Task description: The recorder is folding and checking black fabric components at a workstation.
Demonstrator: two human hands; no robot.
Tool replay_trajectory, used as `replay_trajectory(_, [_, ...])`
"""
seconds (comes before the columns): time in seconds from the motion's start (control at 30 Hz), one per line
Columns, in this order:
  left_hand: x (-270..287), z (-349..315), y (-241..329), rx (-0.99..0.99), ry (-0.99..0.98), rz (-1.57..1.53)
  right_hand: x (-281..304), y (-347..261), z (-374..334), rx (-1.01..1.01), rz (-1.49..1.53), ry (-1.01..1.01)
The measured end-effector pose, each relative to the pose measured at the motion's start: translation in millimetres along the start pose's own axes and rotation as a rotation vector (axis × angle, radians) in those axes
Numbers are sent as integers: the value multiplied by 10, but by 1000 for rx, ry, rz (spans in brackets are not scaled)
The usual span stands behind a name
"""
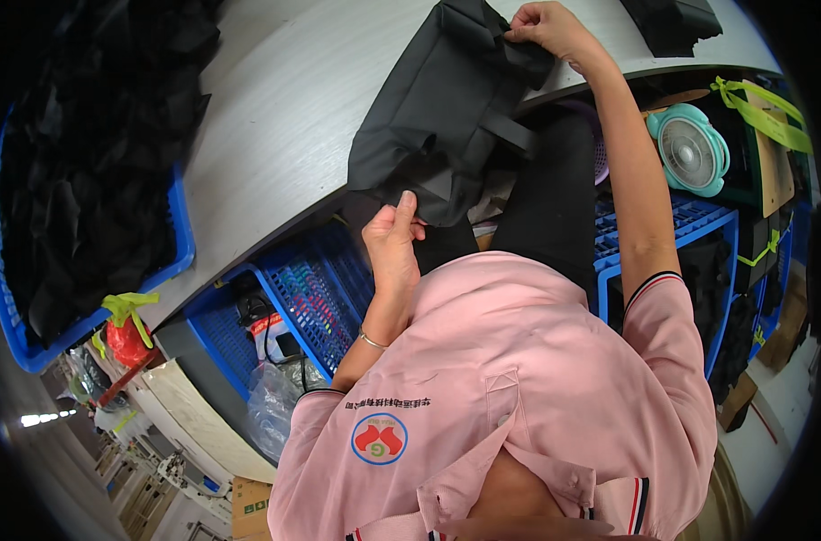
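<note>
A black fabric bag (437, 99) with a short strap (510, 133) hangs partly over the table's near edge, above my lap. My left hand (394, 236) is closed on its lower edge, thumb raised on the fabric and fingers curled beneath. At the bag's far right corner my right hand (555, 34) pinches the cloth between thumb and fingertips, with that arm stretched out. The fabric between my hands is creased, and a fold gapes near my left thumb. What lies on the bag's underside is hidden.
A blue basket (183, 221) heaped with black fabric pieces (95, 171) stands at the left. Another black piece (672, 25) lies at the table's far right. Below the pale tabletop (289, 117) are blue crates (316, 279) and a turquoise fan (690, 149).
</note>
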State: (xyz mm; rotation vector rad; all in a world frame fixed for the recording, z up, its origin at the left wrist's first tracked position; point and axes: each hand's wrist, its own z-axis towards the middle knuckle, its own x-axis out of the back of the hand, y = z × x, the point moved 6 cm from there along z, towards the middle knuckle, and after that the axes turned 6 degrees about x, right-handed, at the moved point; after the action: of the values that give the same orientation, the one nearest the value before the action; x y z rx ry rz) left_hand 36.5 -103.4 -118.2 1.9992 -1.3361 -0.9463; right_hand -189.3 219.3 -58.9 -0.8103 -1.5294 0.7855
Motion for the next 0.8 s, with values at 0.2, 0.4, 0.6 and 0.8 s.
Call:
replay_trajectory(0.2, [120, 24, 65, -5, 136, -75, 17, 9, -13, -46, -94, -20])
replay_trajectory(0.4, [204, -3, 171, -57, 248, -17, -39, 15, -43, 32, -77, -45])
replay_trajectory(0.6, [185, 2, 207, -135, 179, -28, -65, 52, -48, 34, -62, -65])
replay_trajectory(0.8, [113, 32, 193, -172, 82, -51, -102, -2, -95, 73, -119, -149])
